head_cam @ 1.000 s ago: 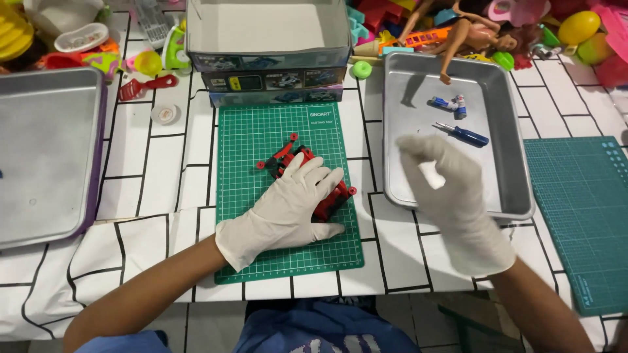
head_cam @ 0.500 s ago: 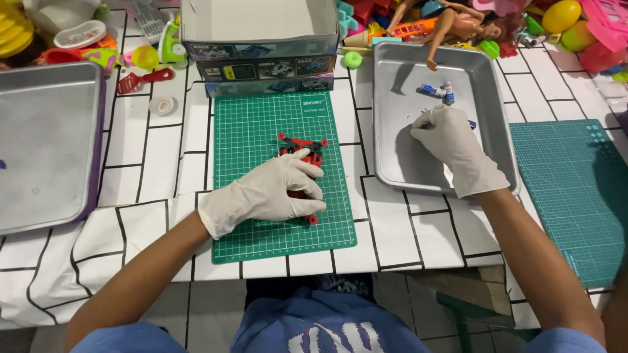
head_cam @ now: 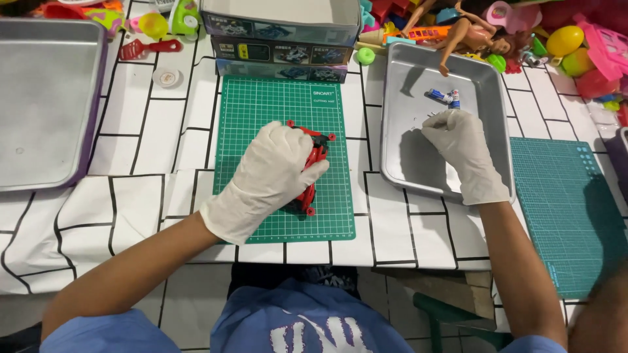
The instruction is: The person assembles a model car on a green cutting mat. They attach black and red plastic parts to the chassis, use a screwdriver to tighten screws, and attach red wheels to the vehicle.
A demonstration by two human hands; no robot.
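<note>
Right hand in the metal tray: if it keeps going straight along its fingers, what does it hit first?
Most likely the small blue and silver parts lying just beyond the right hand fingertips in the metal tray. Past them comes the tray's far wall. Height above the tray floor is unclear.

the left hand (head_cam: 278, 171) covers most of the red toy car (head_cam: 313, 163), so its body stays hidden. under the right hand (head_cam: 461, 149), at three o'clock, the fingers' tips hide whatever they touch. the second green mat (head_cam: 569, 209) is cut off by the edge.
</note>
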